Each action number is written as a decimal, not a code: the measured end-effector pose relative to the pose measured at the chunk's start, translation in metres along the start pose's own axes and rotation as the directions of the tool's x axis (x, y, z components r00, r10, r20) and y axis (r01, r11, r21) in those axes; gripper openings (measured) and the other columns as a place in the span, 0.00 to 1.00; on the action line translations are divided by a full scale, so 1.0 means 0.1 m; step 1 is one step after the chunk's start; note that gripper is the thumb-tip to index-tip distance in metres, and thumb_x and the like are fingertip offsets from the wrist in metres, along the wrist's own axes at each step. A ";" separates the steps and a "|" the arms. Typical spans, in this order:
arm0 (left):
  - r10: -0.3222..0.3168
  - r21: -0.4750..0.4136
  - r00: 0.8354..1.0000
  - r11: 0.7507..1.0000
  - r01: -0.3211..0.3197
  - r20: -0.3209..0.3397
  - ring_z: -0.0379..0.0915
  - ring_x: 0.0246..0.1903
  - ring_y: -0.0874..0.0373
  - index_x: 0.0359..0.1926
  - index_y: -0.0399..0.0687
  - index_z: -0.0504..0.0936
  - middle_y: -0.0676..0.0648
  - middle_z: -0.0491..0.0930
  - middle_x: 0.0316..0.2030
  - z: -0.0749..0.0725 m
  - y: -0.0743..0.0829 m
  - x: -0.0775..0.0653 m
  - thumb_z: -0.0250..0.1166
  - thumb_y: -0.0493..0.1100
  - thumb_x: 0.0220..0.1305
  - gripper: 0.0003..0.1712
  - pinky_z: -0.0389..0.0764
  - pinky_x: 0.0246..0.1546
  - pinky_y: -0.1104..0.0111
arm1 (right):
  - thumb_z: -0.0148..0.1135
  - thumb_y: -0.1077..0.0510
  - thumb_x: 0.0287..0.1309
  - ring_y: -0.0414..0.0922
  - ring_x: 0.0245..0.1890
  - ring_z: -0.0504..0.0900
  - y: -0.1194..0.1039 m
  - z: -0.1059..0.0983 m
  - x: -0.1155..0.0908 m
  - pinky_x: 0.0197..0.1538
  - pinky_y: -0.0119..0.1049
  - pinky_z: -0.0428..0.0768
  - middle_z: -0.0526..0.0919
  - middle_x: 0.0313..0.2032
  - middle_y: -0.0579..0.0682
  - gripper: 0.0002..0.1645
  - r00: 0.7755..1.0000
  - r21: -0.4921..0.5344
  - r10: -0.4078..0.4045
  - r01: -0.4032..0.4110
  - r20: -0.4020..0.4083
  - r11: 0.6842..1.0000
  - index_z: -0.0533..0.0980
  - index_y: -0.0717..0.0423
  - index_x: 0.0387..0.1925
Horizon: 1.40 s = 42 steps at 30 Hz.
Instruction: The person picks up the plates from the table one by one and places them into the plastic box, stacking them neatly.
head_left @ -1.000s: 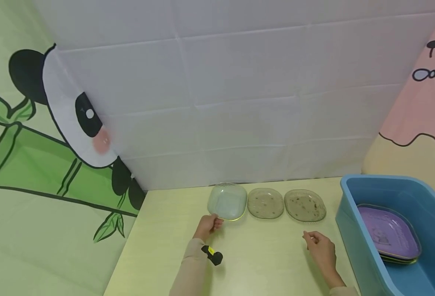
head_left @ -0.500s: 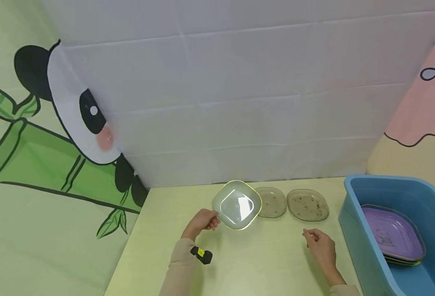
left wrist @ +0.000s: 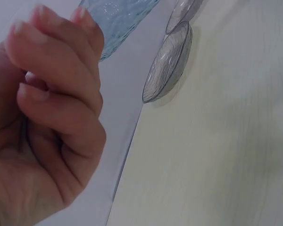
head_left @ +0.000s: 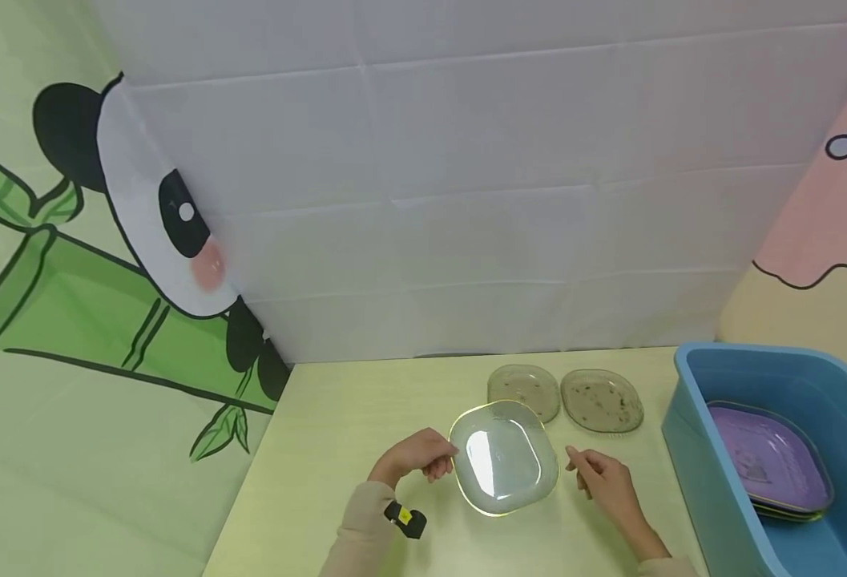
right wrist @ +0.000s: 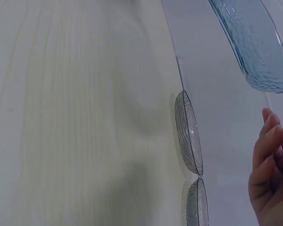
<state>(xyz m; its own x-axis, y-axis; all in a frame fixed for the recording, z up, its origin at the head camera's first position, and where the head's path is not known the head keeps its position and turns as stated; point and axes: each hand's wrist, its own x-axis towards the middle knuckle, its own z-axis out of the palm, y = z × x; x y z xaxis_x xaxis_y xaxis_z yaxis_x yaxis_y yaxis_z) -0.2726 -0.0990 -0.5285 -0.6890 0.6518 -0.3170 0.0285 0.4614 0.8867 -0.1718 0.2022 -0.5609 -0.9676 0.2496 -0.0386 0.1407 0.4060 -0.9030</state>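
Note:
A clear bluish plate (head_left: pixel 506 458) with a yellow-looking rim is raised above the table, tilted. My left hand (head_left: pixel 417 455) pinches its left edge between thumb and fingers. To the plate's right is my right hand (head_left: pixel 606 481), fingers loosely curled, holding nothing and apart from the rim. In the right wrist view the textured blue plate (right wrist: pixel 254 42) hangs above the right hand (right wrist: pixel 276 174). Two smaller greyish clear plates lie on the table at the back: the left one (head_left: pixel 520 383), partly overlapped in the head view by the raised plate, and the right one (head_left: pixel 602 401).
A blue plastic bin (head_left: pixel 704 457) stands at the right end of the table (head_left: pixel 351 401). Inside it lies a stack of plates with a purple plate (head_left: pixel 765 457) on top. A white cloth wall (head_left: pixel 430 200) rises behind the table.
My left hand has lifted the bluish plate from the back left of the table and carried it right and nearer. The right hand has shifted slightly left.

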 end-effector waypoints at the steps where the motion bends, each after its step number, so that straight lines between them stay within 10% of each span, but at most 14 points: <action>1: 0.004 0.004 1.000 1.000 -0.004 0.020 0.60 0.08 0.68 0.18 0.26 0.73 0.56 0.67 0.07 0.03 0.01 0.01 0.52 0.42 0.61 0.22 0.62 0.13 0.74 | 0.50 0.41 0.63 0.38 0.10 0.67 0.00 0.01 -0.02 0.18 0.31 0.67 0.71 0.11 0.44 0.29 1.000 0.011 -0.006 0.006 0.013 1.000 0.76 0.62 0.23; 33: -0.003 0.027 0.995 1.000 0.000 0.104 0.60 0.06 0.69 0.22 0.20 0.74 0.58 0.67 0.06 0.25 0.01 0.01 0.52 0.41 0.62 0.23 0.62 0.12 0.75 | 0.43 0.46 0.68 0.36 0.09 0.63 0.15 0.12 -0.22 0.17 0.28 0.64 0.66 0.08 0.44 0.32 0.984 0.021 0.040 -0.044 0.171 0.999 0.67 0.61 0.12; 42: -0.004 0.006 0.997 1.000 0.003 0.081 0.59 0.06 0.67 0.13 0.42 0.73 0.58 0.66 0.04 0.28 -0.05 0.00 0.52 0.44 0.63 0.22 0.60 0.11 0.74 | 0.43 0.49 0.68 0.34 0.11 0.64 0.17 0.12 -0.22 0.18 0.26 0.63 0.68 0.10 0.42 0.30 0.971 -0.116 -0.027 0.056 0.238 0.992 0.66 0.58 0.11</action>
<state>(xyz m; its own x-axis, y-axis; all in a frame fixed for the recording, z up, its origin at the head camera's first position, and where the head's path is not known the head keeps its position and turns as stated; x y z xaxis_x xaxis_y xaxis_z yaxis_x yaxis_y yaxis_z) -0.2524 -0.0839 -0.5422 -0.6279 0.6968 -0.3467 0.0302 0.4669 0.8838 -0.1511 0.1928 -0.5803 -0.9931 0.0218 -0.1154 0.1100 0.5188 -0.8478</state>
